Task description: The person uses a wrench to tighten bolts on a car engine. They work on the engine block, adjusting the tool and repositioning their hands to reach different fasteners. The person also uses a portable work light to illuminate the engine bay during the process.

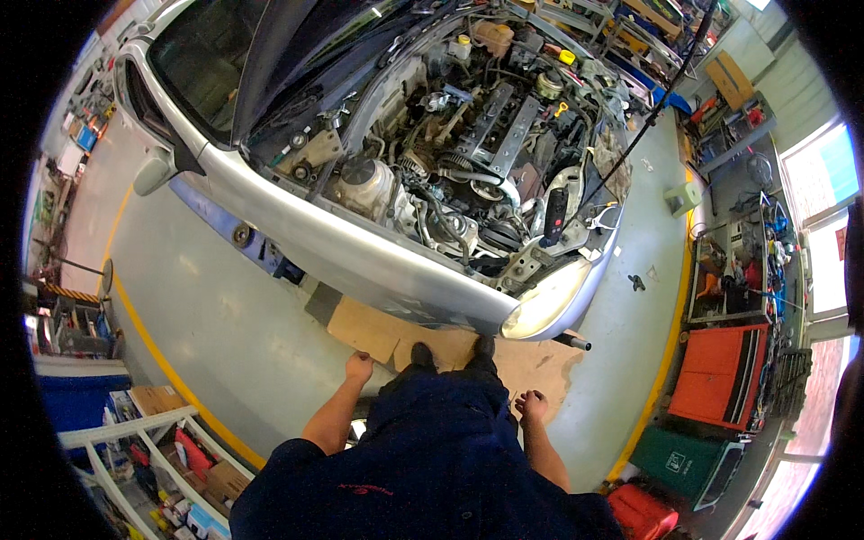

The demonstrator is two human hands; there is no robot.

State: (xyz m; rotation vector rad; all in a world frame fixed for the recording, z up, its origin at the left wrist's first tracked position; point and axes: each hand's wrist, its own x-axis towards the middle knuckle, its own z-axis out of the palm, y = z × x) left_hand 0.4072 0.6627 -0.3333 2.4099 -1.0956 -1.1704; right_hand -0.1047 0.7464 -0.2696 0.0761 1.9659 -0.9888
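I stand beside the front of a silver car (360,238), its hood (297,67) raised and its engine (499,130) exposed. Loosely curled, my left hand (359,367) is held out over the floor by the cardboard sheet (369,331), with nothing visible in it. My right hand (532,405) hangs lower on the other side of my body, fingers partly bent and slightly apart, apparently holding nothing. Both hands are away from the car. The headlight (544,301) is the car part nearest my right hand. A black handheld object (555,214) rests near the front edge of the engine bay.
Cardboard lies under my feet (423,354). A red tool cabinet (718,376) and a green bin (679,463) line the right side, near a red container (641,511). Filled shelving (148,436) stands at lower left. A dark tube end (576,342) protrudes below the bumper.
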